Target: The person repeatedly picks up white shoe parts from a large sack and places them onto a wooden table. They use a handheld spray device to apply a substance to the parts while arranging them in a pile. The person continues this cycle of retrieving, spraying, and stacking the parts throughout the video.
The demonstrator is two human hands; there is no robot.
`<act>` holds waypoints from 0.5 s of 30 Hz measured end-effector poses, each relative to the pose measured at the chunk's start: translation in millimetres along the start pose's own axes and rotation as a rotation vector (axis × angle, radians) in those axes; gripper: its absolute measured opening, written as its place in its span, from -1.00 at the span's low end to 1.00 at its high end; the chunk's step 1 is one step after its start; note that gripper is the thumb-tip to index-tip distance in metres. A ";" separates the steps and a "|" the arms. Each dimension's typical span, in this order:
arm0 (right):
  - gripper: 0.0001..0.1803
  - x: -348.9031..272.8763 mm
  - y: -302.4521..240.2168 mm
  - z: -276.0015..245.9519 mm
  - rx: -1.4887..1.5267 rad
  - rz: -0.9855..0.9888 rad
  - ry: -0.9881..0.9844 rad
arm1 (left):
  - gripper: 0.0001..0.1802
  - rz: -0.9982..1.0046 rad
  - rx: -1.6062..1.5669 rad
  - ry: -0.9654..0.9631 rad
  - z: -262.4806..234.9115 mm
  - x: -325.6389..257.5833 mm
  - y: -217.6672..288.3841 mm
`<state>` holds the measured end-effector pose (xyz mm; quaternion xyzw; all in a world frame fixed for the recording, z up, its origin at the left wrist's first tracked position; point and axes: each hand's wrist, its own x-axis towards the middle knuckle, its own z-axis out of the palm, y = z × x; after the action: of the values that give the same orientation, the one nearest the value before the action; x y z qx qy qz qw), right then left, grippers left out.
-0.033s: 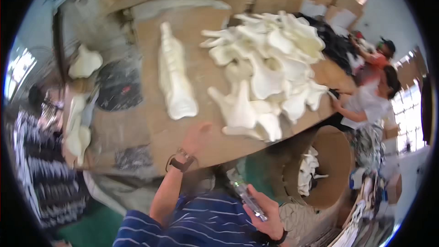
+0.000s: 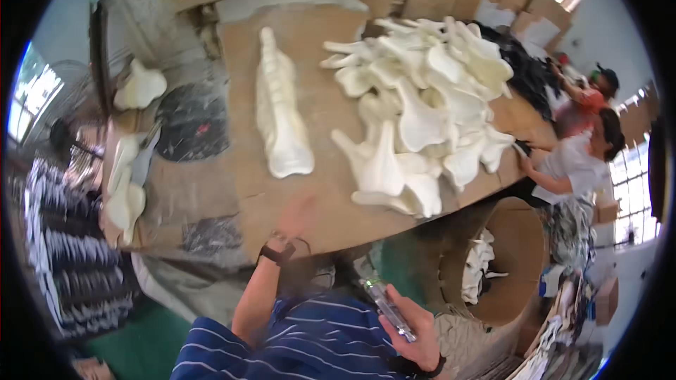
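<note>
On the brown cardboard-covered table lies a long cream piece with a ridged, narrow far end. My left hand, blurred, is over the table's near edge, just below the wide end of that piece. It seems to hold nothing, but the blur hides how its fingers are set. My right hand, low at the front of my body, grips a slim, shiny silver-and-clear device with a small green light at its far end. Right of the long piece rises a pile of cream, vertebra-shaped pieces.
More cream pieces lie at the table's left side, near a round black patch. A cardboard drum holding cream pieces stands at the lower right. Two people work at the far right beside a black heap.
The view has shifted slightly, so the table and pieces appear a little farther right and higher. Both hands keep much the same pose, and the right still grips the device.
</note>
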<state>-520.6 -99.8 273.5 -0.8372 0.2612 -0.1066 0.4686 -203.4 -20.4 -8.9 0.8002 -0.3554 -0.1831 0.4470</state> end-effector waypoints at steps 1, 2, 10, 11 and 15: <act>-0.38 1.8 -3.0 0.6 -0.022 0.028 -0.045 | -0.63 -0.144 -0.069 0.016 -5.9 -25.6 -38.6; -0.38 3.1 -3.0 3.4 -0.018 0.027 -0.056 | -0.63 -0.277 -0.144 0.027 -13.6 -47.5 -63.5; -0.37 20.8 -19.3 9.9 -0.101 -0.084 0.020 | -0.75 -0.432 -0.090 0.268 -62.9 -94.8 -107.8; -0.39 21.4 -19.1 8.5 -0.127 -0.082 0.047 | -0.74 -0.364 0.014 0.308 -62.0 -77.7 -94.5; -0.42 24.7 -27.5 10.6 -0.124 -0.138 0.145 | -0.53 -0.266 0.133 0.360 -53.6 15.0 -93.9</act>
<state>-486.1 -93.7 289.2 -0.8707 0.2423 -0.1822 0.3873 -122.4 32.7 -59.3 0.8876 -0.1726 -0.0709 0.4212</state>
